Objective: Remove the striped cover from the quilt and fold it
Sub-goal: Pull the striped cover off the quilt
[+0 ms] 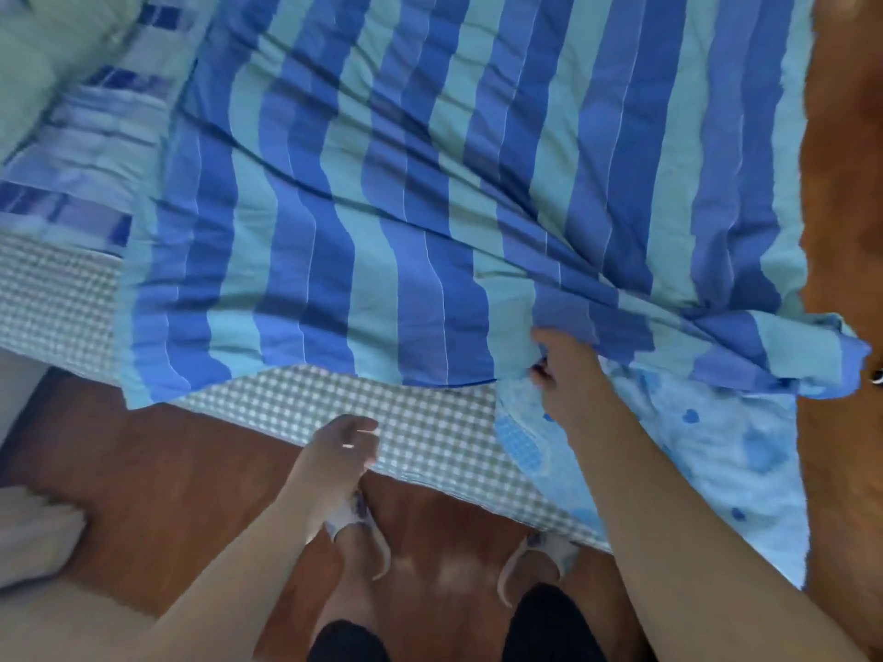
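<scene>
The striped cover (382, 207), in blue and teal bands, lies spread over the bed and fills most of the view. Its near right corner is bunched up and pulled back, baring the light blue quilt (693, 461) with darker blue spots underneath. My right hand (564, 370) grips the cover's near edge at that bunched fold. My left hand (341, 451) hovers over the bed's near edge with loosely curled fingers, holding nothing.
A green-and-white checked sheet (382, 422) covers the mattress along the near edge. A pale green pillow (48, 54) and a blue patterned cloth (95, 150) lie at the far left. My slippered feet (358, 532) stand on the wooden floor (167, 470).
</scene>
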`<state>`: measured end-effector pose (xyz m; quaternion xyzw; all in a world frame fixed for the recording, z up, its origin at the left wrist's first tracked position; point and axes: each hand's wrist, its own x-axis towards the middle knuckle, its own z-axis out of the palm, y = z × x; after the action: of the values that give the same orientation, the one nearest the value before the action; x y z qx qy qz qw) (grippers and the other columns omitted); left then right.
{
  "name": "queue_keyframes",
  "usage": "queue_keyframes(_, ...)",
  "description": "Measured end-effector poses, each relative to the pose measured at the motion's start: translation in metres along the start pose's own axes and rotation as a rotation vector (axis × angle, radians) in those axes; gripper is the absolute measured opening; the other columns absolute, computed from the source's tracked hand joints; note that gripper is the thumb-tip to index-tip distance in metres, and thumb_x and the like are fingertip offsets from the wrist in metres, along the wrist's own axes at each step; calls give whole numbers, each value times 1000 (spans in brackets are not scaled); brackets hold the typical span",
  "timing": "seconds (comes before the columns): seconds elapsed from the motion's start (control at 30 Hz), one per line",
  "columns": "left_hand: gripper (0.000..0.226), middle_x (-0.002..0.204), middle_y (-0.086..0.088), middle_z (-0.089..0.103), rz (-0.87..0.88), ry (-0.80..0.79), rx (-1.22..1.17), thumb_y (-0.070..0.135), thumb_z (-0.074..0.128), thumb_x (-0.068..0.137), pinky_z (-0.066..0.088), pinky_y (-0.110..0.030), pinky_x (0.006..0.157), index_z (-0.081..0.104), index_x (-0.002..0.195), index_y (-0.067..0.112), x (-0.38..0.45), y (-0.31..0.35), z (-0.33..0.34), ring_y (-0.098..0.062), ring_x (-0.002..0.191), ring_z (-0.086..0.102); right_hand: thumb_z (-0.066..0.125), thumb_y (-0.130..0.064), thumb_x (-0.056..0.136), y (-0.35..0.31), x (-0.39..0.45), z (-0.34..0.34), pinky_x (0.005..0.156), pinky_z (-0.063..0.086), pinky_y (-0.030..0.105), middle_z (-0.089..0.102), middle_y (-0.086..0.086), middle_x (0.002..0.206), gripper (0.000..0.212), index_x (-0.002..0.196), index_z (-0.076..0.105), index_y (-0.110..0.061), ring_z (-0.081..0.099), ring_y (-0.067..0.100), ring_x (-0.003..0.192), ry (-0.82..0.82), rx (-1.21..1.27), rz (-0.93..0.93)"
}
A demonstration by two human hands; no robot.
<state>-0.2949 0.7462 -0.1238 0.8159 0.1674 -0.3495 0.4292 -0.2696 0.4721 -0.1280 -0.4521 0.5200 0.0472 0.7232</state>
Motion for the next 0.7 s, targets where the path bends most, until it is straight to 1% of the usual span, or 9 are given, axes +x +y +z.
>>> queue_keyframes(0.07,32,117,3,64,116,-5,74,28,67,90,54,-17,67,57,121,34,24,20,12,-4,84,66,58,-7,93,-2,-19,32,64,47,21,61,-4,88,21,110,60,-21,56,10,76,-119,-6,-44)
queue_keyframes(0.17,72,146,-8,37,373,-62,273,31,66,92,41,-34,106,27,152,20,57,62,52,-20,130,45,53,8,86,-2,-60,75,91,55,35,61,12,102,27,108,62,-4,62,22,93,-361,-117,-135)
queue_keyframes(0.23,68,152,-13,31,485,39,361,28,59,91,30,-40,112,28,150,15,80,87,56,-32,139,31,44,17,83,-1,-78,96,99,51,41,61,14,110,40,117,59,3,65,21,99,-424,-112,-182)
queue_keyframes(0.33,38,138,-13,45,278,228,187,25,52,91,41,-44,97,53,127,15,120,108,25,-39,121,44,41,21,87,-10,-82,101,106,48,41,62,5,131,58,132,56,-12,62,19,119,-239,50,-325)
queue_keyframes(0.43,38,134,-14,55,113,310,288,28,47,92,44,-50,100,56,127,15,161,88,-30,-39,124,49,44,8,96,-26,-64,74,105,44,34,47,-4,145,63,149,39,-26,54,11,126,107,62,-467)
queue_keyframes(0.5,39,131,-16,58,96,376,389,25,50,89,45,-50,100,56,126,17,184,71,-74,-40,125,51,47,2,96,-24,-48,68,91,46,18,53,-8,132,56,144,45,-27,57,-7,106,213,-184,-505)
queue_keyframes(0.57,37,125,-21,61,94,423,481,26,54,86,46,-50,96,56,121,13,204,61,-111,-43,120,53,52,-2,92,-3,-32,83,66,43,7,59,-8,108,37,119,61,-26,58,-8,81,222,-576,-542)
queue_keyframes(0.63,43,128,-24,56,36,442,521,33,58,86,43,-52,98,53,123,10,222,60,-137,-45,123,50,54,-7,90,34,-20,105,68,44,16,65,-5,100,23,100,64,-25,61,8,88,61,-955,-546)
queue_keyframes(0.7,52,135,-22,48,-30,396,561,43,54,88,38,-53,103,48,129,11,231,59,-145,-44,129,43,52,-13,93,73,-12,129,83,47,27,64,0,112,22,108,66,-20,60,18,103,-147,-1247,-525)
